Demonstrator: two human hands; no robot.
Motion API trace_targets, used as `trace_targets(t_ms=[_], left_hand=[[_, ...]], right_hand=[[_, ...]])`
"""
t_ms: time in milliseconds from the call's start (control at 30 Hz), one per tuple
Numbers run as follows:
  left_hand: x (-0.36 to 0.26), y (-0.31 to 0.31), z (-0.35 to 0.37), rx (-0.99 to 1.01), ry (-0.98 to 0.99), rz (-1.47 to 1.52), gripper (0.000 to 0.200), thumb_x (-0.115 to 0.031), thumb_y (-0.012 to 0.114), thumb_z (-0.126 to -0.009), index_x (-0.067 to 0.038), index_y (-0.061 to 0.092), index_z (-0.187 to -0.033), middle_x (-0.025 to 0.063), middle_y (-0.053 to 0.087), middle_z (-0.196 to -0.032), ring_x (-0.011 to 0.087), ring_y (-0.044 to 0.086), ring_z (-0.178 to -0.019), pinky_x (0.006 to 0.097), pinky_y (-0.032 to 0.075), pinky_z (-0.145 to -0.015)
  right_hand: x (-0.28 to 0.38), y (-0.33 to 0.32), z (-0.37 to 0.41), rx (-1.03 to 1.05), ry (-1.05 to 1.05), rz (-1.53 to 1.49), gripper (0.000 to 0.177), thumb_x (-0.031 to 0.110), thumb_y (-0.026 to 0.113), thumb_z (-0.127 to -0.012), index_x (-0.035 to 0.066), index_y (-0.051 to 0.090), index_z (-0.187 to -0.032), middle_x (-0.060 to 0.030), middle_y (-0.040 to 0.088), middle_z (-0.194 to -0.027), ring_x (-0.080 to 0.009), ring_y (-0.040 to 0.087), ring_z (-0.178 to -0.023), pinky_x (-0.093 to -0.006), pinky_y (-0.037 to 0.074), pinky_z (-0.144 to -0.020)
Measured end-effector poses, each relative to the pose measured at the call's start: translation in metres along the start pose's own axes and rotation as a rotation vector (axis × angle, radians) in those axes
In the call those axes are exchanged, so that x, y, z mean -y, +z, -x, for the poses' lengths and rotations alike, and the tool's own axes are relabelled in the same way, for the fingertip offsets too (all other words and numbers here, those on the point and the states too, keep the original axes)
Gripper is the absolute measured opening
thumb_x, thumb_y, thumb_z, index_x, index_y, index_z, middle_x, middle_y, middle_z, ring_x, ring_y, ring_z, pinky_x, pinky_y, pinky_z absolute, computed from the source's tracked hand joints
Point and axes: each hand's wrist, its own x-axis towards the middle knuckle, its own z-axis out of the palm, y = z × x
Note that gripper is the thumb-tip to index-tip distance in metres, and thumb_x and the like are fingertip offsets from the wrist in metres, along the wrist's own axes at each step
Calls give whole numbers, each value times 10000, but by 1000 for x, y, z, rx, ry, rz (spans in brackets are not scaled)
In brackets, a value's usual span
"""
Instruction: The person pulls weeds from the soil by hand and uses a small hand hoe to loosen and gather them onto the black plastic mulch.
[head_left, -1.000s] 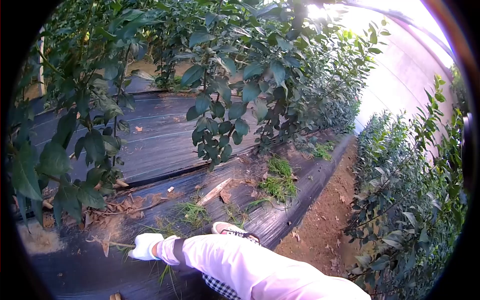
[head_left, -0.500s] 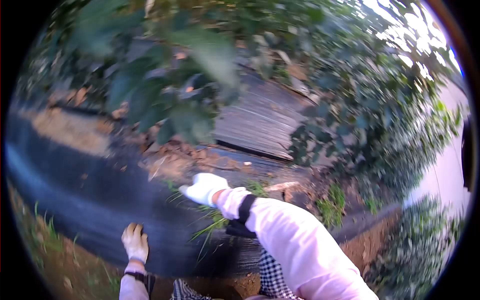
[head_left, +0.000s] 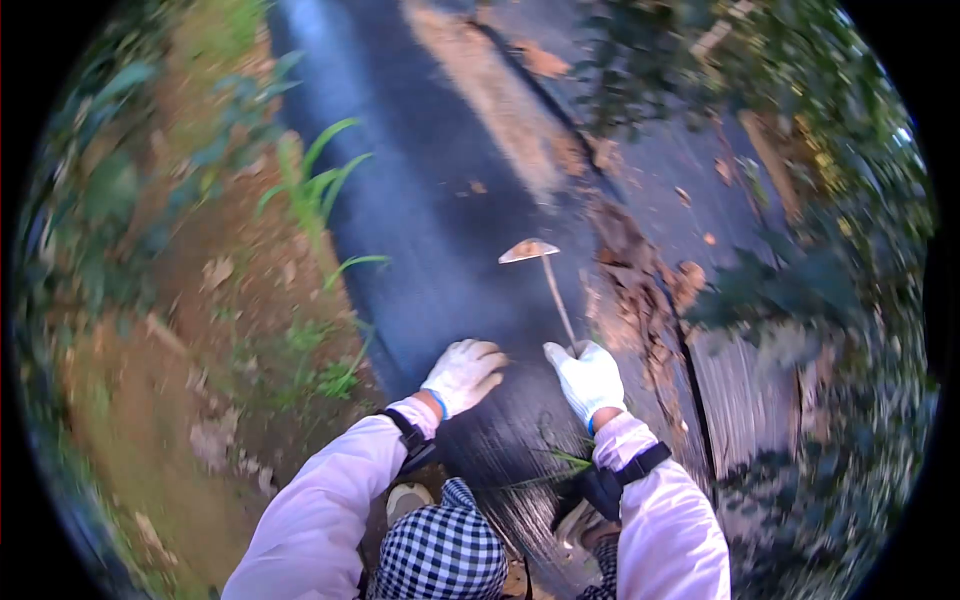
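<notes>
My right hand (head_left: 588,380), in a white glove, is wrapped round the handle of a small hand hoe (head_left: 530,250). The hoe points away from me over black plastic mulch film (head_left: 430,230), with its pale, roughly triangular blade at the far end. To the left, my gloved left hand (head_left: 466,376) is over the film with its fingers stretched out and nothing visible in them. Some green grass blades (head_left: 572,459) show just below my right hand.
Bare soil (head_left: 200,360) runs along the left, with a tall grass clump (head_left: 315,185) at the film's edge. Dry leaves (head_left: 640,270) lie in the gap between film strips. Leafy bushes (head_left: 840,290) crowd the right. A checkered-cloth knee (head_left: 440,550) is close below.
The view has swung left along the film strip. Both hands now appear side by side in front of me, and the hoe in my right hand has come into sight.
</notes>
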Motion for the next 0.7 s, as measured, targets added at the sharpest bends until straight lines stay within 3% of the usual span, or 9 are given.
trace_targets(t_ms=[133,267,400,467,500,533,567,600,700], left_hand=[[-1,-20,33,-179,-136,-11,212,-148,647,-820,-102,635,-1026,108,629,-957,320,607,-905,438,484,-793],[-2,-40,119,-97,-496,2,209,-258,572,-914,-112,633,-1051,138,648,-876,340,627,-849,456,493,-752],[-25,-62,214,-70,-1116,-13,273,-298,530,-927,-109,630,-1096,172,675,-972,363,638,-945,444,509,-830],[-28,-60,270,-310,-1487,-202,267,-298,544,-919,-90,644,-1054,173,673,-992,365,638,-955,438,506,-849],[-38,-63,286,-816,-1487,-302,230,-261,567,-914,-71,656,-1008,181,674,-976,369,638,-961,421,511,-850],[-38,-70,305,-974,-1715,-344,202,-217,580,-910,-57,657,-1006,179,677,-982,350,655,-953,390,515,-842],[-27,-55,344,-1275,-1547,-535,197,-203,584,-906,-53,654,-1013,156,689,-981,313,668,-924,372,511,-834],[-35,-66,359,-1313,-1773,-441,197,-193,594,-894,-50,651,-1019,151,692,-991,291,666,-910,367,501,-846],[-12,-71,413,-1344,-1897,-599,268,-155,668,-799,-48,634,-1043,162,643,-1000,318,628,-933,395,493,-862]], right_hand=[[3,70,-16,-89,-81,-103,472,462,708,-814,-6,650,-830,-170,662,-750,-297,629,-712,-413,487,-714],[-23,146,-45,-35,-139,-411,468,423,674,-891,-34,601,-820,-28,558,-675,-137,472,-635,-332,424,-627],[-38,167,-70,133,-57,-352,475,445,660,-898,-18,592,-812,-15,519,-635,-122,430,-576,-323,378,-548],[-29,162,-61,215,44,-336,460,456,665,-891,14,578,-798,-15,497,-583,-124,421,-477,-324,351,-461],[-35,166,-69,213,19,-337,435,453,676,-883,39,571,-799,-14,482,-550,-125,398,-406,-318,320,-401],[-32,166,-68,209,52,-330,425,443,684,-881,39,572,-806,-12,473,-545,-121,395,-414,-314,320,-402],[-33,166,-71,240,61,-333,423,441,690,-876,41,571,-808,-10,468,-543,-119,391,-411,-312,317,-399],[-33,166,-73,266,71,-340,421,439,696,-872,43,571,-810,-8,462,-542,-118,388,-409,-310,314,-396],[-31,162,-77,292,98,-331,432,451,699,-867,44,568,-805,-6,456,-541,-121,382,-404,-313,307,-393]])
